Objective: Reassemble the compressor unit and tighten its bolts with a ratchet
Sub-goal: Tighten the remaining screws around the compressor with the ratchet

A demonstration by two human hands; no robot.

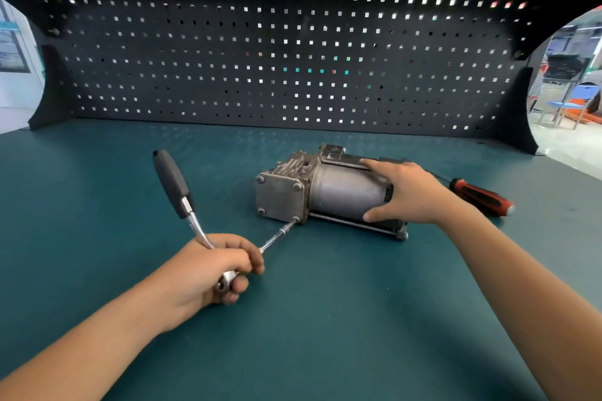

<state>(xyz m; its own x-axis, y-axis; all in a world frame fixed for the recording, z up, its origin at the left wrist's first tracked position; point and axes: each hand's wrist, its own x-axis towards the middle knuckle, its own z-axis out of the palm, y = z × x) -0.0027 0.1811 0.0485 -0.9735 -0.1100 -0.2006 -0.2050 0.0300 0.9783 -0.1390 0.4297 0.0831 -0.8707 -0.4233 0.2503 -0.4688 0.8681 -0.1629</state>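
The ratchet [176,185] is being gripped at its head by the left hand [215,267], fingers curled tightly round it, its black handle angling up and away from the knuckles. Ahead and to the right of this hand, the extension bar [278,236] is being held on the lower corner bolt [295,220] of the compressor unit [293,192]. The unit, lying on the green workbench [325,303], is being clasped by the right hand [407,194], fingers over the cylinder, thumb on its near side. A red-and-black screwdriver [482,197] is lying just behind that wrist.

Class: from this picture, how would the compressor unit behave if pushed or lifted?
Probably heavy: the compressor unit looks all metal. Its round body might roll, though the square end plate likely resists. The right hand steadying it suggests shifting.
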